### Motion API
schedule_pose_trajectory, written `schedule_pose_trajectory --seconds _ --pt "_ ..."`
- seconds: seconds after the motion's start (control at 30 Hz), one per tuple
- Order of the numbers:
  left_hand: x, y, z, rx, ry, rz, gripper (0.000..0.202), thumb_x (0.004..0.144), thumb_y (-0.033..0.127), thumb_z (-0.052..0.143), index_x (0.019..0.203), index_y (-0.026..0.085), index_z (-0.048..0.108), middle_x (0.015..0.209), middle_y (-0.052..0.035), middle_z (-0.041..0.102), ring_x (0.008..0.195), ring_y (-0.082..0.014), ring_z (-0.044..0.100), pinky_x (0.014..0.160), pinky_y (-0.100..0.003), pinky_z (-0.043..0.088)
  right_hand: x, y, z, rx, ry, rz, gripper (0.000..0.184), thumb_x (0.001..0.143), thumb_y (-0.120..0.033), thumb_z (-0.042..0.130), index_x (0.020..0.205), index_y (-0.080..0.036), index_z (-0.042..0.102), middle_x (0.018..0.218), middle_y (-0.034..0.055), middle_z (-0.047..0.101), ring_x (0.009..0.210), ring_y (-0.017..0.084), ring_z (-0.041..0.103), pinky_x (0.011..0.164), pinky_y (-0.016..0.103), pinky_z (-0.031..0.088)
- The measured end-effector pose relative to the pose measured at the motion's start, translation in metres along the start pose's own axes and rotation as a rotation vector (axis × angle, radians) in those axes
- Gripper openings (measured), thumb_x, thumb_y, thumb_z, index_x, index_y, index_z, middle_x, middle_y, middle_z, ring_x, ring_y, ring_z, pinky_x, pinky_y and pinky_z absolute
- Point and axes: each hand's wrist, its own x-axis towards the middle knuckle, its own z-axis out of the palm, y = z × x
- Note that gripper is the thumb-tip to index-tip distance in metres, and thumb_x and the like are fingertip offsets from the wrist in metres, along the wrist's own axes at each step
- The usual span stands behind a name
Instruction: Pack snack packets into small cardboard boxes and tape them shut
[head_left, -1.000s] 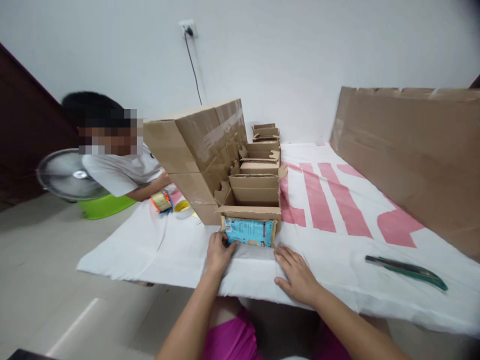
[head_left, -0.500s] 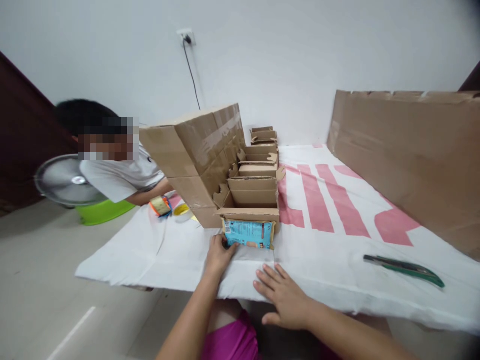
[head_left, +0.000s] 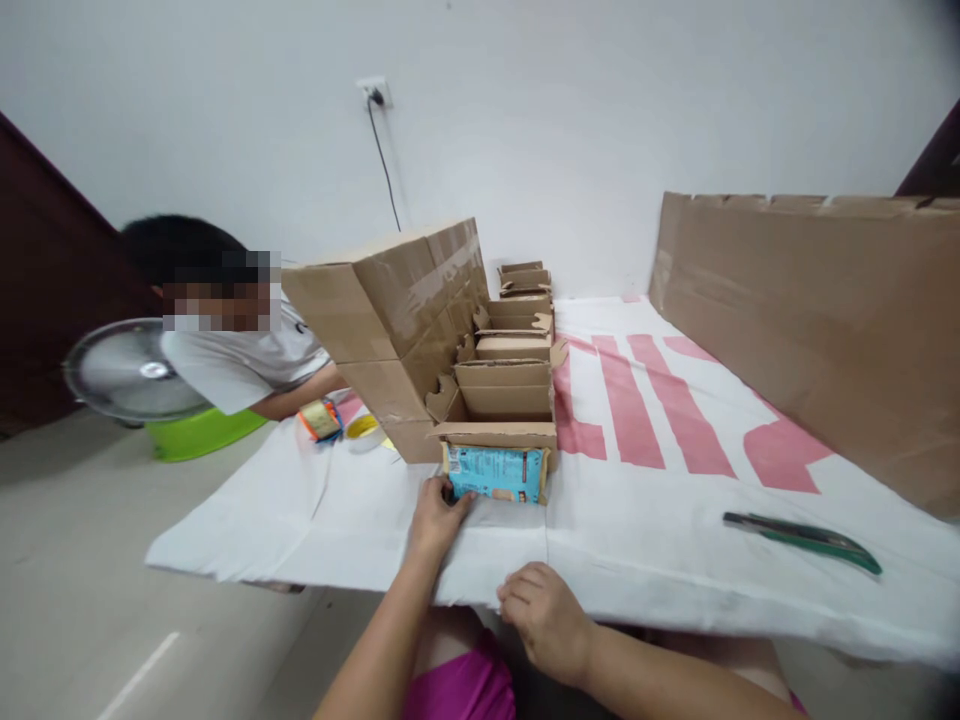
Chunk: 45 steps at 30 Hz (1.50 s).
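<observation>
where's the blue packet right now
In the head view, the blue packet is near the picture's middle, right in front of the nearest open cardboard box, with the left hand at its lower left corner.

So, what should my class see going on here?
The left hand holds the lower left corner of a blue packet, up against the front of the nearest open cardboard box. The right hand is loosely curled near the table edge, apart from the packet. A green utility knife lies to the right; another person leans in left of the stacked cardboard boxes.
</observation>
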Motion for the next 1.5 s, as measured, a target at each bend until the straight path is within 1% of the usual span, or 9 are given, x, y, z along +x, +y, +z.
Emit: schedule_pose_trajectory --seconds 0.27,0.47,0.57,0.63,0.8,1.07,1.27,1.37,1.5 --pt "0.001 -0.002 0.0 0.012 -0.01 -0.018 0.034 0.071 0.048 0.066 0.078 0.022 0.046 0.077 0.001 0.051 0.068 -0.0181 0.051 0.06 -0.029 0.04 -0.002 -0.002 -0.011 0.184 0.006 0.058 0.011 0.086 -0.018 0.046 0.084 -0.019 0.057 0.08 0.0044 0.065 0.08 0.018 0.056 0.078 0.034 0.042" --pt "0.003 -0.006 0.002 0.012 -0.014 -0.02 0.032 0.071 0.046 0.065 0.077 0.022 0.045 0.074 0.0012 0.052 0.067 -0.0183 0.052 0.058 -0.029 0.039 0.009 -0.008 -0.017 0.089 -0.157 0.094 0.005 0.083 -0.021 0.056 0.086 -0.019 0.059 0.084 0.0036 0.064 0.084 0.019 0.054 0.078 0.034 0.041" --pt "0.003 -0.007 0.002 0.014 -0.013 -0.014 0.03 0.071 0.046 0.064 0.078 0.022 0.047 0.075 0.0009 0.053 0.068 -0.0185 0.052 0.06 -0.03 0.04 0.023 -0.015 -0.017 0.027 -0.211 0.126 0.027 0.083 -0.037 0.065 0.103 -0.02 0.059 0.103 0.0053 0.064 0.094 0.021 0.053 0.082 0.034 0.042" --pt "0.002 -0.007 0.002 0.016 -0.015 -0.012 0.03 0.071 0.046 0.064 0.079 0.022 0.048 0.074 0.0011 0.053 0.068 -0.0187 0.053 0.06 -0.03 0.041 0.03 -0.016 -0.012 -0.045 -0.204 0.112 0.038 0.081 -0.042 0.069 0.109 -0.02 0.058 0.11 0.0071 0.062 0.098 0.023 0.051 0.082 0.035 0.042" --pt "0.001 -0.006 0.0 0.018 -0.023 -0.019 0.032 0.072 0.048 0.065 0.079 0.022 0.047 0.074 0.0011 0.053 0.067 -0.019 0.054 0.06 -0.03 0.041 0.034 -0.009 0.008 -0.225 -0.179 -0.003 0.004 0.082 -0.017 0.063 0.08 -0.018 0.059 0.081 0.0049 0.06 0.082 0.021 0.05 0.069 0.032 0.039" --pt "0.003 -0.005 0.003 0.013 -0.013 -0.017 0.033 0.071 0.048 0.065 0.076 0.022 0.045 0.075 0.001 0.052 0.068 -0.0189 0.053 0.061 -0.03 0.041 0.017 -0.045 0.068 -0.143 -0.226 -0.271 0.02 0.084 -0.021 0.06 0.064 -0.019 0.056 0.056 0.0 0.051 0.055 0.015 0.041 0.049 0.029 0.028" --pt "0.003 -0.003 0.0 0.019 -0.005 -0.001 0.032 0.07 0.048 0.065 0.077 0.023 0.047 0.077 -0.0005 0.053 0.072 -0.021 0.055 0.064 -0.032 0.043 0.03 -0.022 0.02 -0.23 -0.077 0.033 0.017 0.086 -0.031 0.064 0.095 -0.018 0.06 0.09 0.0064 0.062 0.087 0.022 0.052 0.07 0.035 0.041" --pt "0.003 -0.002 0.0 0.017 -0.001 -0.009 0.031 0.07 0.047 0.064 0.076 0.023 0.047 0.075 -0.0001 0.053 0.07 -0.0206 0.054 0.062 -0.031 0.042 0.034 -0.008 0.006 -0.267 -0.137 0.0 0.005 0.086 -0.022 0.062 0.086 -0.017 0.06 0.082 0.0052 0.061 0.082 0.021 0.051 0.068 0.033 0.04" --pt "0.002 -0.002 0.001 0.014 0.003 -0.013 0.032 0.071 0.048 0.064 0.077 0.022 0.047 0.075 0.0003 0.053 0.069 -0.0202 0.054 0.062 -0.031 0.042 0.037 -0.011 0.016 -0.254 -0.178 -0.032 0.007 0.079 -0.019 0.064 0.074 -0.017 0.059 0.075 0.0057 0.059 0.076 0.02 0.051 0.061 0.032 0.038"
